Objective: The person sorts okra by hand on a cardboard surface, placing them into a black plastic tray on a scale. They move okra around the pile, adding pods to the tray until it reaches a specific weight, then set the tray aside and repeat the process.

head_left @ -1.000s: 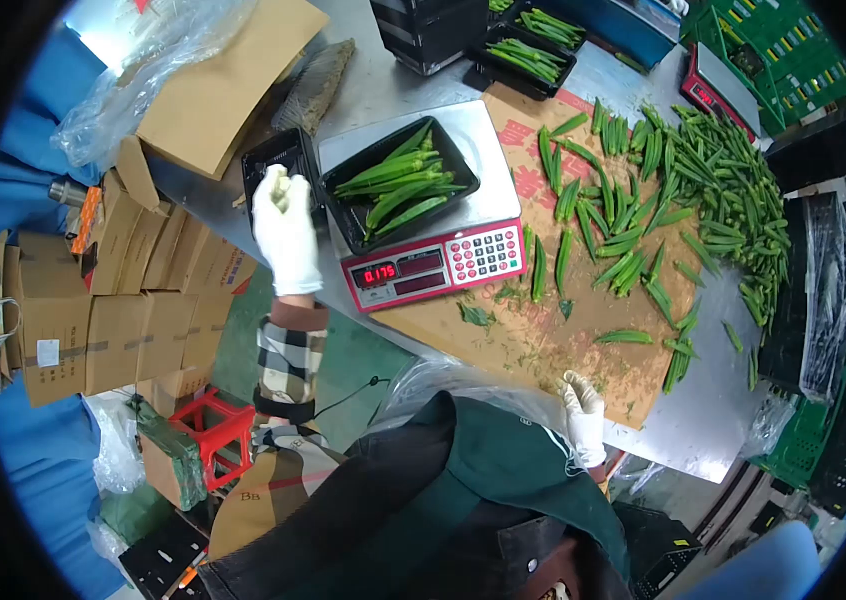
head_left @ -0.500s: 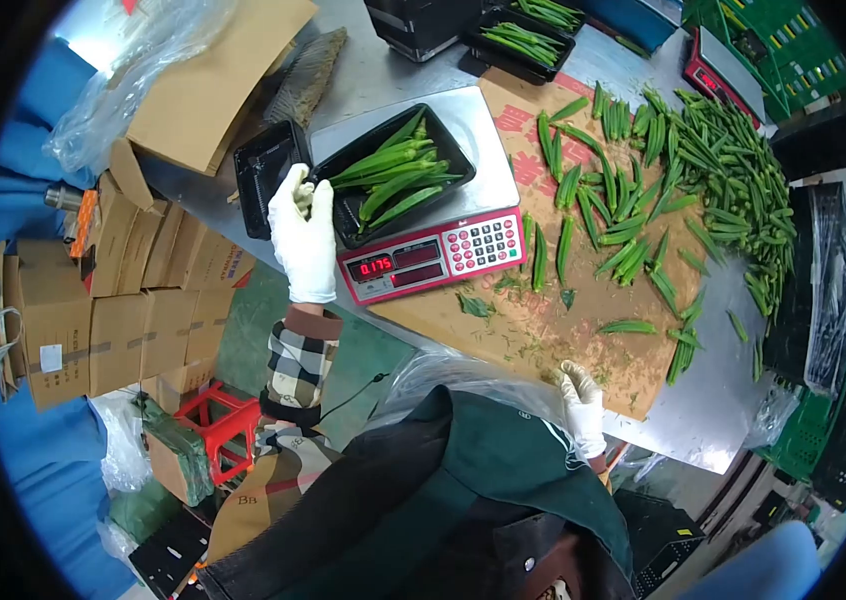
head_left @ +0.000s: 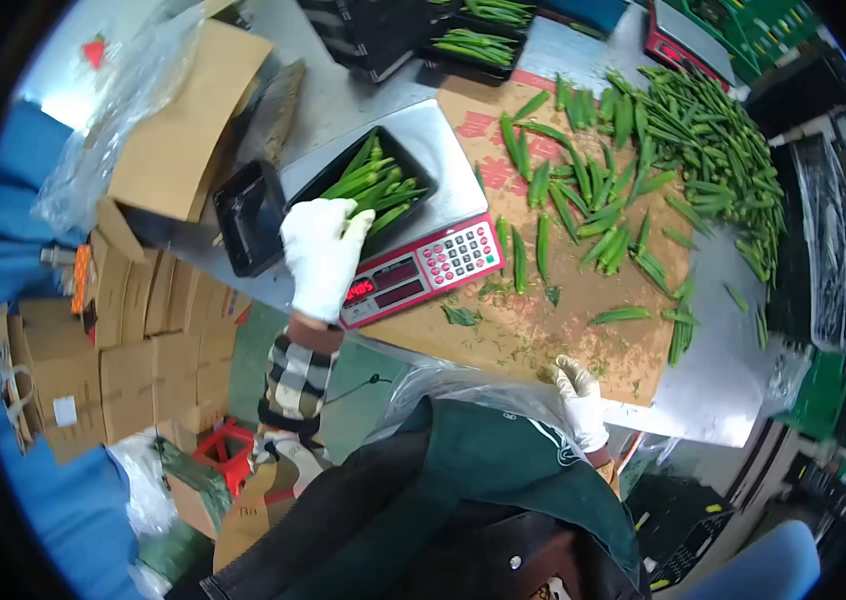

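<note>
My left hand, in a white glove, reaches over the near-left side of a black tray. Its thumb and fingers close around the ends of okra pods lying in the tray. The tray rests on the metal plate of a red weighing scale, whose lit digits are partly hidden by the hand. An empty black tray lies just left of the hand. My right hand, also gloved, rests at the cardboard's near edge with its fingers curled in and nothing visible in them.
Loose okra lies scattered on a cardboard sheet, with a large okra heap to the right. Filled okra trays and a second scale stand at the back. Cardboard boxes are stacked at left.
My left hand has moved from the tray's left edge onto the okra inside, and its fingers have closed there. The scale's reading has changed from 0.175. My right hand stays in place.
</note>
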The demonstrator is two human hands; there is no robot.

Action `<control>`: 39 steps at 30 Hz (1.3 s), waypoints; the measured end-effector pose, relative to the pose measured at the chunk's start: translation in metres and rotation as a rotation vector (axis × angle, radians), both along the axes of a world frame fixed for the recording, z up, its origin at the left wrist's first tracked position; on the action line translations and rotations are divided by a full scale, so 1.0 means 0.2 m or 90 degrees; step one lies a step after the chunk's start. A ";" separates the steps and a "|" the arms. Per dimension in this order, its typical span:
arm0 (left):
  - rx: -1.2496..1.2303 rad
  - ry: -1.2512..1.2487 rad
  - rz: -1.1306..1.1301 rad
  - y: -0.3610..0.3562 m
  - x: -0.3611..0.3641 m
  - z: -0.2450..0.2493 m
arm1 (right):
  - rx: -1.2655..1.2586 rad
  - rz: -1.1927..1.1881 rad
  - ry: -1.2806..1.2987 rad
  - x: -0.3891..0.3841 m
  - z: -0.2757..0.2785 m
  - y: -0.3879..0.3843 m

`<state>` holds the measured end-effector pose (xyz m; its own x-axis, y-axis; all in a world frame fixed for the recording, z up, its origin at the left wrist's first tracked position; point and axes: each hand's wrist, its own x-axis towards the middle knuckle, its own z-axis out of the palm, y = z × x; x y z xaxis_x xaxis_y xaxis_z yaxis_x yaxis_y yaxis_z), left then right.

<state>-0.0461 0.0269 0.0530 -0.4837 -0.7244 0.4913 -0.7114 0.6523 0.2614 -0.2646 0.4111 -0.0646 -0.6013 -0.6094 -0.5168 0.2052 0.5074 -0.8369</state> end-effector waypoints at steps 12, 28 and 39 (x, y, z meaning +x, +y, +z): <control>0.349 0.004 -0.760 0.92 -0.66 -0.09 | -0.192 -0.149 -0.117 -0.01 0.57 -0.21; 0.511 0.481 -0.025 0.12 -0.25 0.00 | 0.034 -0.072 0.345 -0.63 0.15 -0.15; 0.435 0.351 -0.022 0.30 -0.33 -0.02 | -0.145 -0.192 -0.168 -0.89 -0.18 -0.44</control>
